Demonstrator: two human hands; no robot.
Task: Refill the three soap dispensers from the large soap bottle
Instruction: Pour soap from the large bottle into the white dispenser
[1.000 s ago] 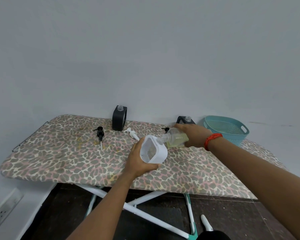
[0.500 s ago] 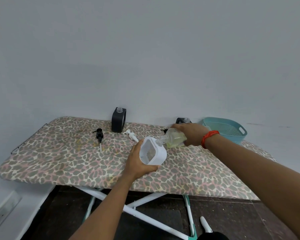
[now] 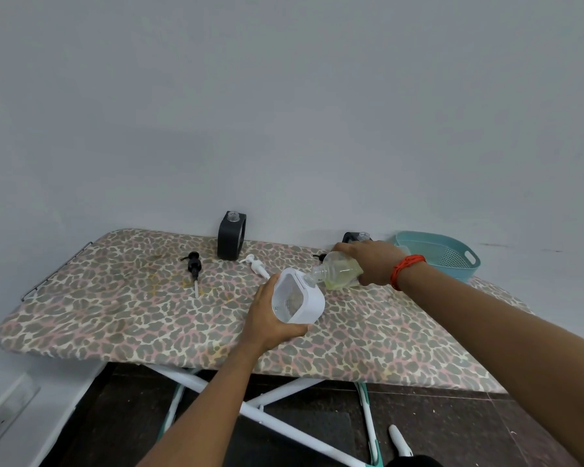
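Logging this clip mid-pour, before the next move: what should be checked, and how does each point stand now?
1. Large soap bottle neck meets white dispenser mouth: ok.
2. Left hand grip round white dispenser: ok.
3. Right hand grip on large soap bottle: ok.
4. Soap left in large soap bottle: ok.
5. White dispenser fill level: cannot tell.
6. Rear black dispenser uncapped: ok.

On the ironing board (image 3: pixel 115 325), bare cover runs along the front edge and left end. Mid-board, the held white dispenser (image 3: pixel 300 298) and soap bottle (image 3: pixel 341 269) bar the way. A black dispenser (image 3: pixel 230 238), black pump (image 3: pixel 194 264) and white pump (image 3: pixel 257 267) crowd the back edge, and a teal basket (image 3: pixel 432 254) fills the right end.
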